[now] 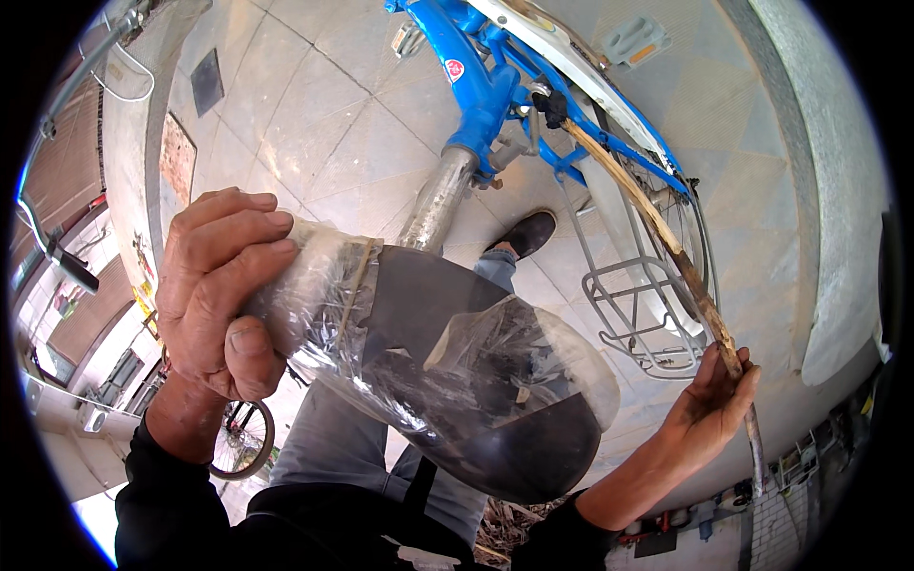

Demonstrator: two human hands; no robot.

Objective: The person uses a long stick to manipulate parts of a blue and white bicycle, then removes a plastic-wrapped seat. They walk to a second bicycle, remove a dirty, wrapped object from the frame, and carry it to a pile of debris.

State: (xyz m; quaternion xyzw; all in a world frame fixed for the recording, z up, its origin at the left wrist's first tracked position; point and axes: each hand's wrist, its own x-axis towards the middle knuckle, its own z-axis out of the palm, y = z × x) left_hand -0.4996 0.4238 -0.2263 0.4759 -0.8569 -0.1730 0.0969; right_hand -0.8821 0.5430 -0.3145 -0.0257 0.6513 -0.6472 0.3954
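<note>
A black bicycle saddle, partly wrapped in clear plastic film, fills the middle of the view. My left hand is closed around its left end, over the crumpled film. Beneath the saddle, a scuffed silver seat post runs into the blue bicycle frame. On the right, my right hand pinches a long wooden stick near its lower end. At the stick's far end is a dark black lump, close beside the frame below the seat post; whether it touches cannot be made out.
A grey rear rack and the rear wheel lie alongside the stick. A grey pedal shows at the top. My dark shoe stands on the tiled floor. At far left are handlebars and another bicycle wheel.
</note>
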